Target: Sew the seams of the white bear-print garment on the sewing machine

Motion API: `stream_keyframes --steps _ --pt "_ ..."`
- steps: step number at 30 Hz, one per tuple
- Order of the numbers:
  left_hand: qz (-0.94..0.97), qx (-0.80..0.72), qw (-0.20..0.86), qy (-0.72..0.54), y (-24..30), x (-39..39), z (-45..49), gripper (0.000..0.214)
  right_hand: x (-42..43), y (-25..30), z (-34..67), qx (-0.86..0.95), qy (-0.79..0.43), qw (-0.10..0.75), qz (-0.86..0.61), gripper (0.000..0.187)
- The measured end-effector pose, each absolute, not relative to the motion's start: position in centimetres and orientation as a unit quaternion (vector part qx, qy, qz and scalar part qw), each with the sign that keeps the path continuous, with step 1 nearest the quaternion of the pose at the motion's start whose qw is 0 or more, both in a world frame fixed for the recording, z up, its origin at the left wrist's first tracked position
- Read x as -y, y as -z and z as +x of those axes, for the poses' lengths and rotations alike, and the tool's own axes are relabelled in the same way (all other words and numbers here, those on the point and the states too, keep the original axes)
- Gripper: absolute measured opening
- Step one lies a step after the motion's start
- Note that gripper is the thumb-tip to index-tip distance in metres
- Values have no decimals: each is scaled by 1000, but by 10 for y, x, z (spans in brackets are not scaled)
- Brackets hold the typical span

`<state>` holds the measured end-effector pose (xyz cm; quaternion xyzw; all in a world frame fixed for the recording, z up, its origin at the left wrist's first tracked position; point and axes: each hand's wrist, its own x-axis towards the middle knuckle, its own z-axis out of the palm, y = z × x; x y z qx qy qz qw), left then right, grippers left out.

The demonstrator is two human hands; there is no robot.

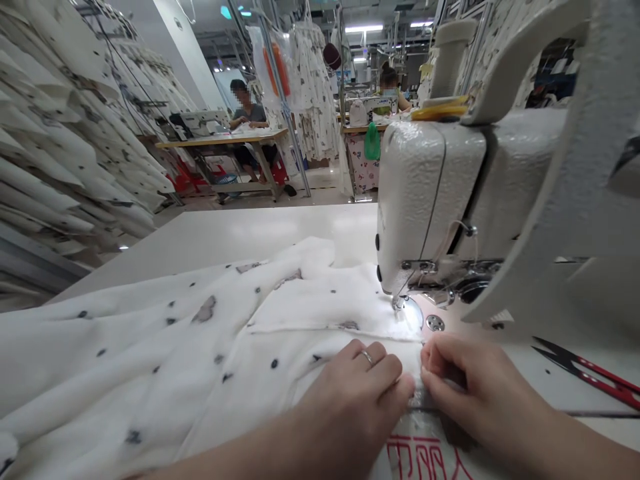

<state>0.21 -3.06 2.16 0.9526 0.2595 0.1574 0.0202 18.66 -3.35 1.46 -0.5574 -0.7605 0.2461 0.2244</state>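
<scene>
White fleecy fabric [210,347] with dark spots and grey-brown patches spreads over the table from the left and reaches under the lit needle area of a white sewing machine [410,193]. My left hand [360,387], a ring on one finger, rests on the fabric with its fingers curled and closed on it just in front of the presser foot [399,303]. At the fabric's right edge, my right hand [470,373] pinches the cloth between thumb and forefinger. The hands are close together, and the fingertips are partly hidden.
Red-handled thread snips [590,373] lie on the table [300,223] at right. A clear plastic sheet with red characters [427,457] is at the front edge. Spotted white garments [75,127] hang at left. A person [249,113] sits at another machine behind; a second person is farther right.
</scene>
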Motion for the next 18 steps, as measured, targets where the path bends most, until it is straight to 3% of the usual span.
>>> stream_keyframes --steps 4,9,14,18 --pt "952 -262 44 -152 -19 27 3 25 36 -13 191 833 -172 240 -468 14" --pt "950 -253 73 -165 -25 23 0 25 33 -10 196 912 53 288 -286 24" --pt "951 -246 89 -166 -33 15 -11 26 30 -18 196 915 22 324 -237 22" --pt "958 -221 109 -146 -35 7 -17 29 31 -26 195 918 39 305 -249 28"
